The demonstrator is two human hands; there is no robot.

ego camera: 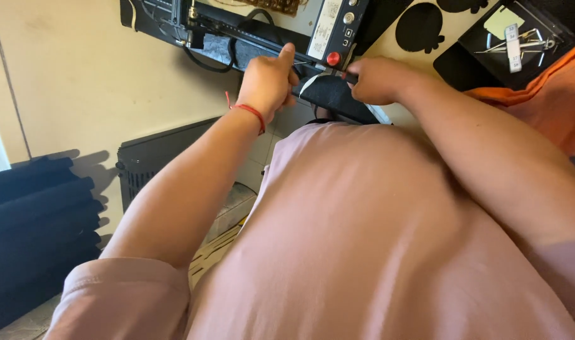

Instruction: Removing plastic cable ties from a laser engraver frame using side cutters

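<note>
Both my hands on a black piece at the desk edge.

My left hand (267,82), a red string (248,111) on its wrist, is curled with the thumb stuck up, its fingers (292,80) pinching the near end of the black piece (330,94). My right hand (377,80) is clenched on the piece's other side, gripping it too. Just past my fingers sits a machine (328,28) with a red button (333,58). Beyond my right hand lie black cutouts (420,26) and a tray (470,44) of small tools. Below my left arm stand black rolls (35,214).
</note>
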